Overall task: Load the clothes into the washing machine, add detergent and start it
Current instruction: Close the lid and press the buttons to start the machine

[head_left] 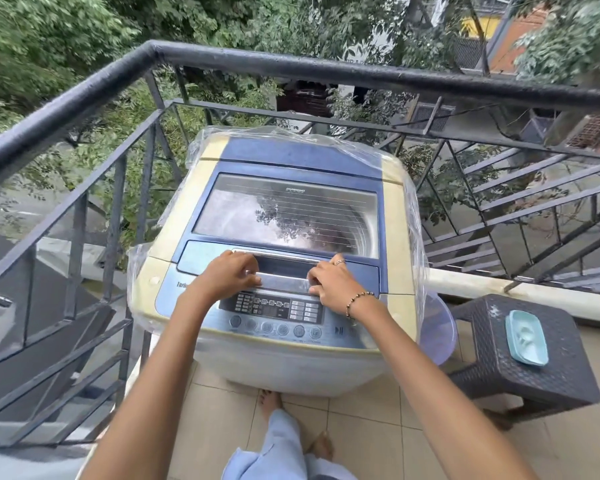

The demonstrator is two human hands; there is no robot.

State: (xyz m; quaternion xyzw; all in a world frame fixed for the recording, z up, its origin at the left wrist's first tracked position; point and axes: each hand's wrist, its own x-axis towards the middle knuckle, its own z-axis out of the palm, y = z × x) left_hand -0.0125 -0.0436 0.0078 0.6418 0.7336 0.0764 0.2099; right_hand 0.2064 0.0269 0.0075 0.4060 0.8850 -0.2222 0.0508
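Balcony, tiled floor: washing machine [274,258] by railing [84,98], lid [284,216] shut. Left hand [227,273], right hand [333,284]: fingers clamped on lid handle [284,280]. Clothes, detergent unseen. Risk: plastic wrap [418,216] snagging lid.

A: Washer [281,258], top-loader, cream body, blue top. Clear plastic wrap over back and sides. Stands on tiled balcony floor, close to the railing.

B: Lid [284,209]?

A: Shut, lying flat. Glass window reflects leaves; steel drum dimly visible beneath. Chrome handle [281,277] along its front edge.

B: Panel [274,311]?

A: Front strip, grey, small display, 1 row of round buttons below.
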